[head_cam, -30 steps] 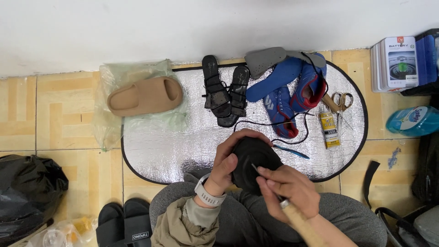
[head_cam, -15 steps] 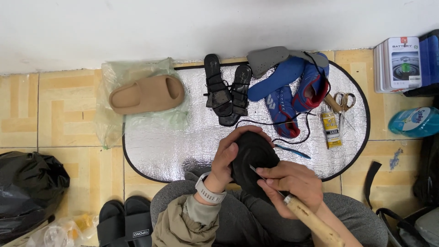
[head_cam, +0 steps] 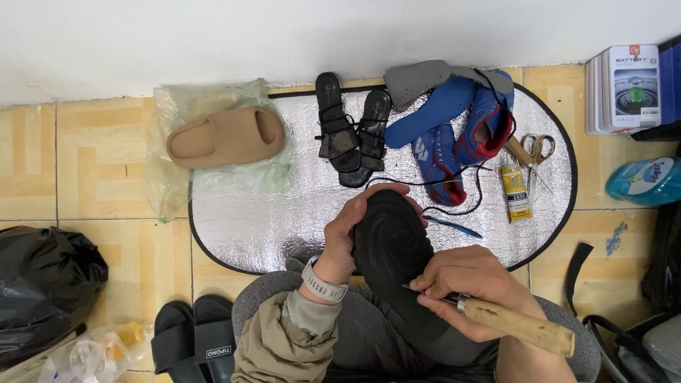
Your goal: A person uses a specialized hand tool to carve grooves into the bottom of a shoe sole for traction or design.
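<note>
My left hand (head_cam: 349, 228) grips the toe end of a black shoe (head_cam: 394, 250) held sole-up over my lap. Fingers curl over its top edge. My right hand (head_cam: 472, 289) holds an awl with a wooden handle (head_cam: 516, 325); its thin metal tip rests against the sole's right edge. A grey watch is on my left wrist.
A silver oval mat (head_cam: 262, 220) lies on the tiled floor. On it are black strappy sandals (head_cam: 351, 129), blue sneakers (head_cam: 454, 128), scissors (head_cam: 535, 150) and a glue tube (head_cam: 516, 190). A tan slide (head_cam: 225, 136) rests on plastic. Black slides (head_cam: 191, 342) and a black bag (head_cam: 42, 284) lie left.
The black shoe has turned so more of its sole faces up. My right hand has shifted right and lower along the sole's edge with the awl.
</note>
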